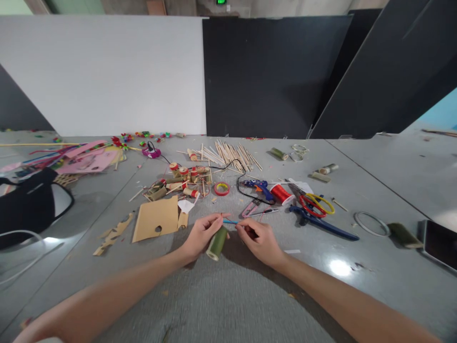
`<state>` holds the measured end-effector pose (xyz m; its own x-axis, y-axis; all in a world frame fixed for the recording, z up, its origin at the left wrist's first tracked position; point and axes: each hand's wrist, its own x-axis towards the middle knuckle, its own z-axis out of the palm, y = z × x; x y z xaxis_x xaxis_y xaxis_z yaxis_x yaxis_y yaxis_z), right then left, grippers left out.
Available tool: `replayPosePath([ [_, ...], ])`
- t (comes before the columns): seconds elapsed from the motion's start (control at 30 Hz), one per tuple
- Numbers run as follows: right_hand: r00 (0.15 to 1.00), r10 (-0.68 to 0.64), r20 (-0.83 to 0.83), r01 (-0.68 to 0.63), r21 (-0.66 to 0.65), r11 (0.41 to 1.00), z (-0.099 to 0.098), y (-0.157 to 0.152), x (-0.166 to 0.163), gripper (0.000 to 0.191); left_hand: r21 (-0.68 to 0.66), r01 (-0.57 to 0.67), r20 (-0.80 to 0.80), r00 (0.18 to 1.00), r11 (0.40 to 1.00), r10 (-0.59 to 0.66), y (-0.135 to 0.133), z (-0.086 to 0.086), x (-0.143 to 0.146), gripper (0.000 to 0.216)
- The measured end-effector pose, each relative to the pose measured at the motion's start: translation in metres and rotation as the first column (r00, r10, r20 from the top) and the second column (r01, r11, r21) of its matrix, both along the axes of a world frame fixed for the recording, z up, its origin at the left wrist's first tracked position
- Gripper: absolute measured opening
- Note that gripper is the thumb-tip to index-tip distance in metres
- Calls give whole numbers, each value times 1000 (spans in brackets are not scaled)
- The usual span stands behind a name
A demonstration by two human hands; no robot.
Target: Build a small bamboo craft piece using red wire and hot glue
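Observation:
My left hand is closed, thumb and fingers pinched at the left end of a thin blue stick. At the stick's right end, the closed fingers of my right hand grip it. A green cylinder with a pale, round end sits tilted against my left fingers. Whether those fingers also hold it, I cannot tell. A fine dark reddish strand shows near the left fingertips. Just beyond my hands lie a pink-handled tool and a roll of red tape.
To the right are a red thread spool, a blue glue gun, scissors and a blue-handled cutter. Cardboard lies left, with small red-banded rolls behind it. Wooden sticks spread near upright boards.

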<state>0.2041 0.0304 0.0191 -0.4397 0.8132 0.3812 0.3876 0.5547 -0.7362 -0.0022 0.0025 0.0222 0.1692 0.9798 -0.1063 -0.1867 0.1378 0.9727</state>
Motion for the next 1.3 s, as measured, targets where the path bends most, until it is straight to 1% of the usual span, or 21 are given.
replayPosePath([
  [0.13,999,26,29,-26,-7,1000,-1,1,-1,24,-70,-1,35,999,998,4,5,-1,1,61],
  [0.23,996,47,70,-48,7,999,-3,0,0,17,-75,-25,32,999,997,27,6,-3,0,58],
  [0.27,995,54,86,-55,18,998,-4,0,1,18,-72,-35,26,999,997,37,6,-4,0,57],
  [0.37,986,78,146,-89,72,993,-4,-3,1,33,-74,-39,5,999,996,40,7,-7,-1,53],
  [0.43,976,104,189,-129,125,984,-2,-4,1,35,-58,-45,-10,999,997,44,8,-10,-2,49],
  [0.53,958,149,246,-195,172,966,0,-4,-1,27,12,-97,-73,993,995,98,9,-14,-1,40],
  [0.6,950,166,265,-214,166,963,1,-3,-2,25,37,-112,-137,984,993,116,9,-15,0,36],
  [0.67,949,168,268,-214,154,965,0,-2,-2,27,22,-100,-185,977,995,103,8,-14,2,35],
  [0.8,945,183,270,-229,150,962,-1,-2,-2,34,-28,-78,-226,972,997,69,6,-8,7,38],
  [0.9,934,223,279,-267,132,955,-1,-1,-1,39,-3,-77,-253,965,997,74,6,-7,8,38],
  [1.07,911,238,337,-291,115,950,-3,0,-1,34,63,-89,-247,964,994,102,8,-10,8,32],
  [1.2,904,244,350,-299,109,948,-4,0,-1,36,89,-95,-245,963,992,114,8,-10,8,33],
  [1.3,904,245,350,-298,106,949,-4,0,-1,35,79,-106,-241,963,991,122,6,-8,8,35],
])
